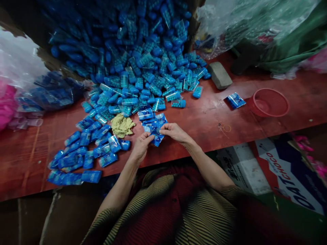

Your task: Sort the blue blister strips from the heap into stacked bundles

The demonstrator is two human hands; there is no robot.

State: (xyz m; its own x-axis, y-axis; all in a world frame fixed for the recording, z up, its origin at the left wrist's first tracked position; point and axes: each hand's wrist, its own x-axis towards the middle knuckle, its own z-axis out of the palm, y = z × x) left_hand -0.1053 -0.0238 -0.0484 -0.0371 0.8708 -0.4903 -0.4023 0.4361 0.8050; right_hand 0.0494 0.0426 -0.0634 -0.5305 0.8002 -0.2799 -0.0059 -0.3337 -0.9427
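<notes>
In the head view, my left hand [141,147] and my right hand [176,132] meet near the table's front edge. Thumb and forefinger of each pinch a small shiny blue packet [156,140] from opposite sides. More flat blue packets [146,114] lie loosely overlapped just beyond my fingers. To the left of them sits a crumpled yellow cloth [122,125]. Behind spreads a large heap of clear, blue-capped capsule-shaped containers [150,78] with turquoise beads inside. Plump blue packets [84,137] are gathered left of my left hand.
Right of the heap is a grey block [220,75]. A single blue packet [235,100] lies near a red plastic basket [270,102]. Clear plastic bags [245,20] stand at the back right, and a bag of blue packets [51,90] at the left. Printed cardboard [286,177] is below the table.
</notes>
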